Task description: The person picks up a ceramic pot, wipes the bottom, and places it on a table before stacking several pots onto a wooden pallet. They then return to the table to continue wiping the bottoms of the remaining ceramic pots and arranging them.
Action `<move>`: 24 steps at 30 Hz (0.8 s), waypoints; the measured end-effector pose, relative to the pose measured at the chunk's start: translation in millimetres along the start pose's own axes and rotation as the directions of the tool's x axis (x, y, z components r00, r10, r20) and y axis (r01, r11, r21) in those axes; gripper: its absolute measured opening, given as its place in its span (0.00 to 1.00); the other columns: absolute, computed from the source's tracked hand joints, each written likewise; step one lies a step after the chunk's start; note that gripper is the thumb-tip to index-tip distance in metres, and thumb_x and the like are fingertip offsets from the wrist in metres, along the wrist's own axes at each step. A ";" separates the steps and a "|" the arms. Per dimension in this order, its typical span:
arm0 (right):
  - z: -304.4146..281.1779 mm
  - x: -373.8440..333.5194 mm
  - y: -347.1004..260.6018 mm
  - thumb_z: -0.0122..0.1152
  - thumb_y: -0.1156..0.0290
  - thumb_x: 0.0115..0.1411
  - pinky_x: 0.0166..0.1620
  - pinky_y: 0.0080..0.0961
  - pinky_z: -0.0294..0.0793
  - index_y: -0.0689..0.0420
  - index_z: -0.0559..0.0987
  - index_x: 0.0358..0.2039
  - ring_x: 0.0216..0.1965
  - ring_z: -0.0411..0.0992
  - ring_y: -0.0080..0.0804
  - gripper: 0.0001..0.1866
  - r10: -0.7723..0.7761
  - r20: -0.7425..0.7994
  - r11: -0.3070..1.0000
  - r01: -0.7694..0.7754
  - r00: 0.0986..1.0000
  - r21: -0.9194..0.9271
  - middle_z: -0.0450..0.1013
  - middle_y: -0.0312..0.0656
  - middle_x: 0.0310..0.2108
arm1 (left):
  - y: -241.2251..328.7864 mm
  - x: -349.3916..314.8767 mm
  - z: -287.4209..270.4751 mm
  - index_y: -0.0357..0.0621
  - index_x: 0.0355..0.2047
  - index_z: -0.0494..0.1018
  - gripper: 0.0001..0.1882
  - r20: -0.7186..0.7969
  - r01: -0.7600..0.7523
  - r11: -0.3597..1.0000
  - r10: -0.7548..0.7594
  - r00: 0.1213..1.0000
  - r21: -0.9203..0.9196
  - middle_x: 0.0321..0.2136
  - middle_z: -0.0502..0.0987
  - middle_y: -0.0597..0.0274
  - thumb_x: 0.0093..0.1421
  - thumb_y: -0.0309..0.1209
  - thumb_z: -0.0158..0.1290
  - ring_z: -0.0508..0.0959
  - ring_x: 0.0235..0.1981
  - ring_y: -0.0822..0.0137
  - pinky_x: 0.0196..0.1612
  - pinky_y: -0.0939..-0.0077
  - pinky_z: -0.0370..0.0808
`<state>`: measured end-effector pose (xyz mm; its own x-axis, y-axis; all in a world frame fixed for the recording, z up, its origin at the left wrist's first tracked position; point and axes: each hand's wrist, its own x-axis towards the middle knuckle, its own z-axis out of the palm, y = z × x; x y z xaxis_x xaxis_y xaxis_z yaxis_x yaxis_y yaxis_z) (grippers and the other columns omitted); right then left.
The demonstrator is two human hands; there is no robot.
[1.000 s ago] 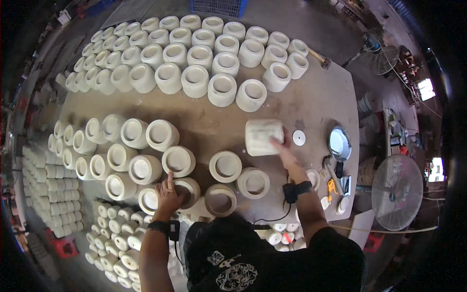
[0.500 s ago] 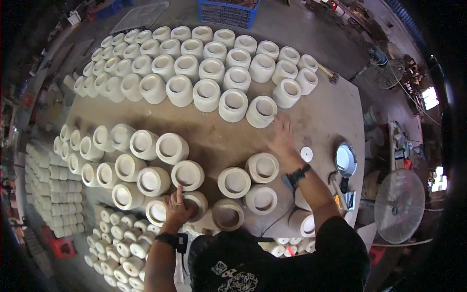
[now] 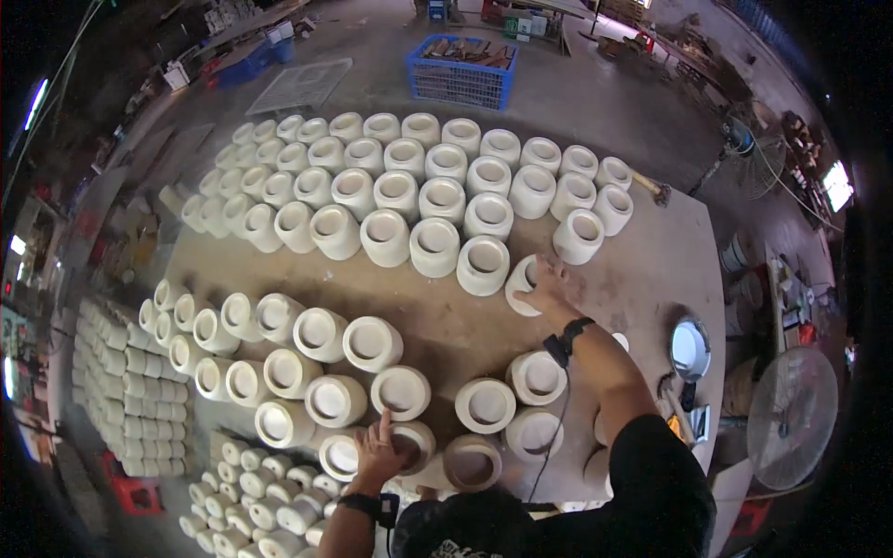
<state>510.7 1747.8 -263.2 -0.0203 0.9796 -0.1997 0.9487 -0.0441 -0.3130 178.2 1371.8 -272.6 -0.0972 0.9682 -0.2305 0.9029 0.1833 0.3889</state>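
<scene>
From my seat I see the right hand (image 3: 544, 284) stretched far out over the table (image 3: 651, 270), its fingers spread around the side of a white pot (image 3: 521, 279) that sits at the near end of the far cluster, just beside another white pot (image 3: 483, 265). The fingers lie against the pot's wall and rim; I cannot tell whether they grip it firmly or only rest on it. A black wristband (image 3: 567, 340) sits on that wrist.

The left hand (image 3: 379, 451) is close to the body, fingers together and pointing away, laid on the rim of a near pot (image 3: 409, 445) at the table's front edge. It touches the pot (no closed grip that I can make out). A black watch (image 3: 370, 505) is on that wrist.

Between the two hands stand more pots, among them one (image 3: 485, 405) and one (image 3: 537, 377) just under the right forearm, and a brownish-looking one (image 3: 473, 462) by the front edge. To the right on the table lies a round white dish (image 3: 691, 348). A hammer (image 3: 651, 188) lies at the far right corner.

Off the table, a blue crate (image 3: 462, 73) stands on the floor beyond, and a fan (image 3: 791, 418) stands at the right.
</scene>
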 end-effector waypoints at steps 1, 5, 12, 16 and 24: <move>-3.4 -5.7 2.8 0.75 0.46 0.39 0.68 0.50 0.46 0.49 0.53 0.69 0.69 0.46 0.54 0.60 -0.105 0.009 0.994 0.105 0.994 -0.023 0.52 0.56 0.67 | -0.3 0.5 -0.2 0.47 0.68 0.47 0.54 -0.003 0.000 1.000 0.000 1.000 -0.003 0.50 0.71 0.47 0.46 0.48 0.64 0.70 0.54 0.46 0.61 0.40 0.53; -10.8 -25.0 24.7 0.74 0.48 0.43 0.63 0.44 0.62 0.58 0.59 0.65 0.59 0.65 0.46 0.54 0.010 0.191 0.887 -0.097 0.981 0.451 0.65 0.45 0.61 | 4.4 5.8 -2.8 0.48 0.68 0.46 0.56 0.011 0.004 1.000 -0.004 1.000 -0.022 0.51 0.70 0.46 0.44 0.47 0.65 0.68 0.55 0.47 0.62 0.41 0.52; -43.5 -93.7 11.5 0.58 0.49 0.59 0.51 0.55 0.72 0.44 0.62 0.66 0.57 0.69 0.45 0.36 -0.204 0.445 -0.115 -0.473 0.872 0.874 0.67 0.40 0.59 | 0.1 5.7 -4.3 0.45 0.68 0.46 0.57 0.041 0.006 1.000 -0.004 0.999 -0.027 0.52 0.68 0.45 0.44 0.48 0.66 0.67 0.57 0.46 0.63 0.42 0.52; -22.4 -115.0 2.7 0.46 0.42 0.62 0.52 0.58 0.71 0.38 0.65 0.63 0.57 0.69 0.46 0.31 -0.626 0.225 -0.499 -0.605 0.747 0.621 0.68 0.39 0.59 | -0.7 6.4 -4.1 0.44 0.69 0.45 0.58 0.066 0.004 1.000 -0.003 0.998 -0.023 0.53 0.68 0.44 0.44 0.50 0.65 0.66 0.58 0.45 0.63 0.40 0.51; -33.1 -162.6 -58.2 0.41 0.38 0.63 0.63 0.53 0.64 0.51 0.67 0.62 0.60 0.66 0.48 0.36 -0.550 0.108 -0.692 -0.524 0.828 0.496 0.66 0.46 0.61 | -13.0 4.9 5.4 0.45 0.70 0.41 0.61 0.089 0.040 0.999 -0.043 0.995 0.035 0.54 0.67 0.44 0.44 0.52 0.65 0.65 0.58 0.42 0.63 0.36 0.48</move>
<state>469.2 1597.6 -181.8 -0.5722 0.8147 -0.0934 -0.8027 -0.5798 -0.1397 168.2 1373.3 -283.6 -0.0980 0.9404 -0.3257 0.9125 0.2156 0.3477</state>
